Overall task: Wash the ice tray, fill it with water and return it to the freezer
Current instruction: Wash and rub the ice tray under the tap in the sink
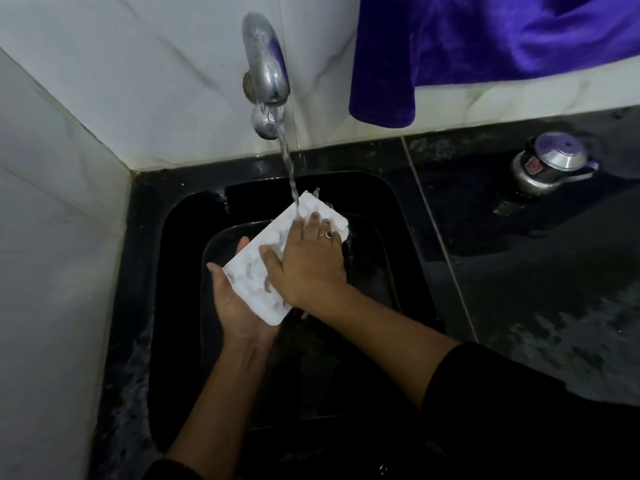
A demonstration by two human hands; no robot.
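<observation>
A white ice tray (254, 268) is held tilted over the black sink (398, 209), its far end under the running stream from the chrome tap (266, 74). My left hand (235, 306) cradles the tray's near end from below, palm up, with the thumb and fingertips showing past its edges. My right hand (304, 261) lies flat on top of the tray, fingers spread and straight, a ring on one finger. Water hits the tray just beyond my right fingertips.
A purple cloth (485, 46) hangs over the tiled wall at the upper right. A small steel pressure cooker (550, 168) stands on the wet black counter (519, 271) to the right of the sink. White tiled walls close in the left and back.
</observation>
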